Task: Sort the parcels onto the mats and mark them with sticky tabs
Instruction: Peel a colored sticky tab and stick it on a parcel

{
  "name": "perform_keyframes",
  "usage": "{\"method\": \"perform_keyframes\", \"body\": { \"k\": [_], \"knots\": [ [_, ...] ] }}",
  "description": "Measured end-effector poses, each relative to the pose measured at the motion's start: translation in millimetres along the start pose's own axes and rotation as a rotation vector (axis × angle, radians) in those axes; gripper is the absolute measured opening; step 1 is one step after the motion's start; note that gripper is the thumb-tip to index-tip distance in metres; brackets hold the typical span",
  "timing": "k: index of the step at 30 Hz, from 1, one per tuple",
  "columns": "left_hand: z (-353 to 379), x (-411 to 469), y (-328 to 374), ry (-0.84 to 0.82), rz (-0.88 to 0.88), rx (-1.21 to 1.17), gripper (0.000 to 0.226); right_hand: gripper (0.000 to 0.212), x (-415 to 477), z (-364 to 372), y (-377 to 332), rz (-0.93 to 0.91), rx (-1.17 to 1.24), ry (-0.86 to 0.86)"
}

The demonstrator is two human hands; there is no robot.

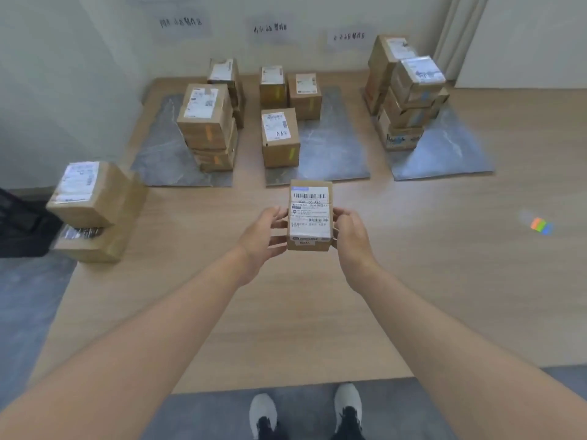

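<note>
Both hands, left point(263, 231) and right point(351, 235), grip the parcel point(309, 215) by its sides, dead centre, label up, long axis running 12 to 6, middle mat point(333, 154) just past it at 12.

A light wood-grain table point(413, 296) abuts a pale wall point(79, 74). Three paper signs point(270, 28) bearing handwritten characters are fixed to this wall. A grey floor point(25, 312) borders the table at left and front. Pale curtain point(457, 27) folds hang at upper right.
</note>
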State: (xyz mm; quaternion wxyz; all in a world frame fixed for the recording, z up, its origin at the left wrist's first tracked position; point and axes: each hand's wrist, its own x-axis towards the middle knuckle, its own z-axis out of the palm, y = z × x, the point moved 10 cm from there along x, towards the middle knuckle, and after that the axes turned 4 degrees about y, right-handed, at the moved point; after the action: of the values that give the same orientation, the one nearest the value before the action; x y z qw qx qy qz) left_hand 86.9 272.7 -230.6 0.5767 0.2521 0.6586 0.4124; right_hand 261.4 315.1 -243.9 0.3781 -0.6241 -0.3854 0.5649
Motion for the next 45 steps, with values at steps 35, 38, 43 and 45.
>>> {"method": "perform_keyframes", "body": {
  "k": [35, 38, 43, 45],
  "knots": [
    [21.6, -42.3, 71.0, 0.018, 0.153, 0.011, 0.051, 0.04, -20.0, -51.0, -73.0, -0.143, 0.0, 0.145],
    [23.4, -72.2, 118.1, -0.017, 0.242, 0.011, 0.045, 0.037, -43.0, -51.7, -122.0, -0.226, 0.017, 0.132],
    [21.8, -118.1, 178.5, -0.056, 0.366, 0.005, 0.055, 0.038, -84.0, -51.7, -198.2, -0.379, 0.033, 0.123],
    [19.3, -131.8, 192.6, -0.066, 0.385, -0.003, 0.057, 0.042, -96.0, -50.4, -218.6, -0.419, 0.041, 0.117]
  ]
}}
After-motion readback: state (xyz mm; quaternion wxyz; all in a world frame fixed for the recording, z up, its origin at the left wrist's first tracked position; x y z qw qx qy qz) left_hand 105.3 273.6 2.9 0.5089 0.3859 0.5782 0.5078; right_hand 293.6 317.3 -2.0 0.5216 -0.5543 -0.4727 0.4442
